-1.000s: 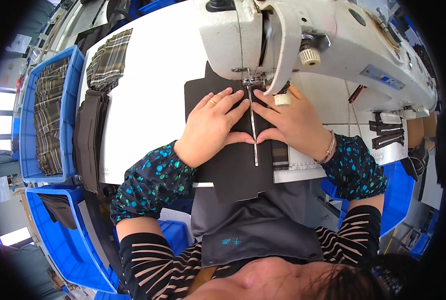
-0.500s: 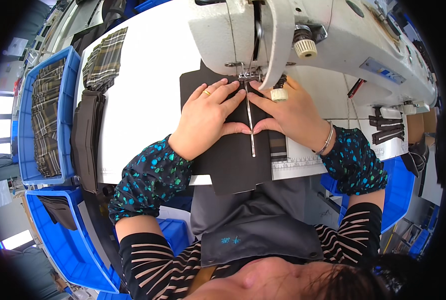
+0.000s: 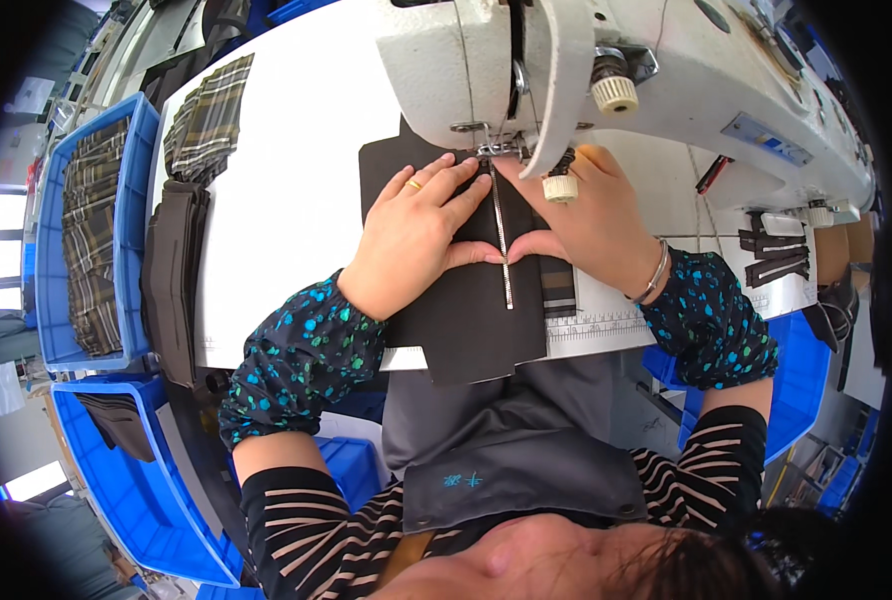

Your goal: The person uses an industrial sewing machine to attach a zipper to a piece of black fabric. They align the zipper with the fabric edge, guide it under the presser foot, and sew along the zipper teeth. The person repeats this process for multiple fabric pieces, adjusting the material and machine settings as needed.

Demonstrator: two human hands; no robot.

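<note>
A dark fabric panel [image 3: 466, 335] lies under the presser foot [image 3: 498, 150] of a white sewing machine [image 3: 666, 75]. Along its middle runs a zipper [image 3: 509, 290] with silvery teeth. My left hand [image 3: 414, 222] rests flat on the panel left of the zipper, fingertips close to the foot. On the other side, my right hand [image 3: 594, 220] is spread with its fingers reaching toward the foot, partly hidden behind the machine's parts. Both thumb tips meet over the zipper. A strip of plaid fabric [image 3: 558, 290] shows beneath the panel's right edge.
Plaid pieces [image 3: 206, 115] and a stack of dark pieces [image 3: 174, 275] lie along the table's left side. Beyond them stand a blue bin [image 3: 144, 240] of plaid pieces and another blue bin [image 3: 151, 500]. Short zipper strips [image 3: 774, 255] lie at the right, near a red-and-black tool [image 3: 713, 175].
The panel and zipper have slid slightly away from me, toward the needle. My right forefinger has shifted forward beside the foot; my left hand stays nearly in place.
</note>
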